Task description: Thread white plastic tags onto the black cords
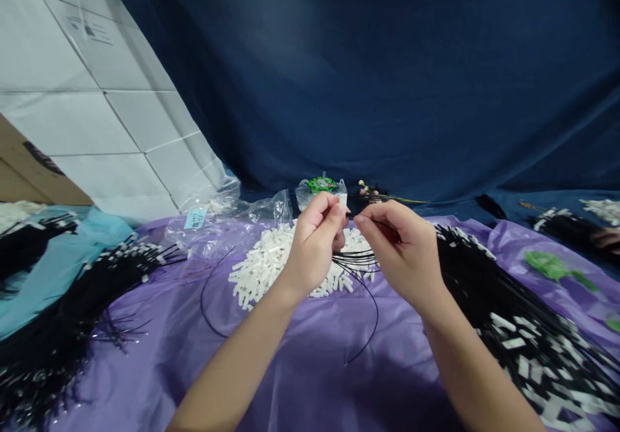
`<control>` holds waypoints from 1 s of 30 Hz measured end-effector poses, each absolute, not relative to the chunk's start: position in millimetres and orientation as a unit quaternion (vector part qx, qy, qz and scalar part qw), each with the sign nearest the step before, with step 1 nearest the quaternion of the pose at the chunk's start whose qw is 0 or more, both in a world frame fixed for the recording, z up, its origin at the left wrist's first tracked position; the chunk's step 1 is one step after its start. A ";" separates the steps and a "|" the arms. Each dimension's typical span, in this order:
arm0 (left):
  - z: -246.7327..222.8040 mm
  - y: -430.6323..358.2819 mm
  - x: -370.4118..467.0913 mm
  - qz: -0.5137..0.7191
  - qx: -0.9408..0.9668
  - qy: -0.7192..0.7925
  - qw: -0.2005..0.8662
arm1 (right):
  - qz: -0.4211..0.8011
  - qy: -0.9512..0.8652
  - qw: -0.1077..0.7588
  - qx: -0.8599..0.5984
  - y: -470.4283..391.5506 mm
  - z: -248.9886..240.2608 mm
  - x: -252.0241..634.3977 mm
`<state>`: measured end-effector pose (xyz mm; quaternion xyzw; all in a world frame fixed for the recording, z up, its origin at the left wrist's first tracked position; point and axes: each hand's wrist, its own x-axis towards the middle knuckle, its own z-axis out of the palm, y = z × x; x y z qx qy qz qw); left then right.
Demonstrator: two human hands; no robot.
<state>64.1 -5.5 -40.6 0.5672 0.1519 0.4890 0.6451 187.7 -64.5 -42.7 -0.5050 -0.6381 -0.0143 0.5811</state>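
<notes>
Over a pile of small white pieces (264, 261), my left hand (317, 238) is closed, with a white piece (343, 201) pinched at its fingertips. My right hand (404, 245) is closed just to the right, thumb and index finger pinched together on a thin black cord. Several black cords (356, 259) stretch between the two hands, below the fingertips. One loose cord (376, 312) curves down over the purple sheet (310, 367). Another cord (202, 303) loops out to the left of my left forearm.
Bundles of black cords with white ends lie at left (92, 296) and right (484, 290). Clear plastic bags (261, 209) and a green decoration (322, 184) sit behind the pile. A dark blue cloth (368, 83) hangs behind. Part of another person's hand (608, 239) shows at far right.
</notes>
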 end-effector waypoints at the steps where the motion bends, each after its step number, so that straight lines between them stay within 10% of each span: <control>1: -39.1 -3.7 63.4 0.490 0.552 0.158 0.656 | 0.006 -0.635 0.584 -0.506 -65.3 -42.2 189.4; 8: -18.6 23.4 37.8 0.495 0.353 0.236 0.758 | 0.063 -0.595 0.658 -0.457 -83.3 -29.1 199.8; 16: -17.9 45.5 13.2 0.484 0.308 0.173 0.800 | 0.284 -0.768 0.343 -0.460 -87.6 -27.7 194.2; 30: -13.2 48.3 3.4 0.485 0.321 0.178 0.793 | 0.422 -0.766 0.444 -0.194 -102.7 -27.1 261.3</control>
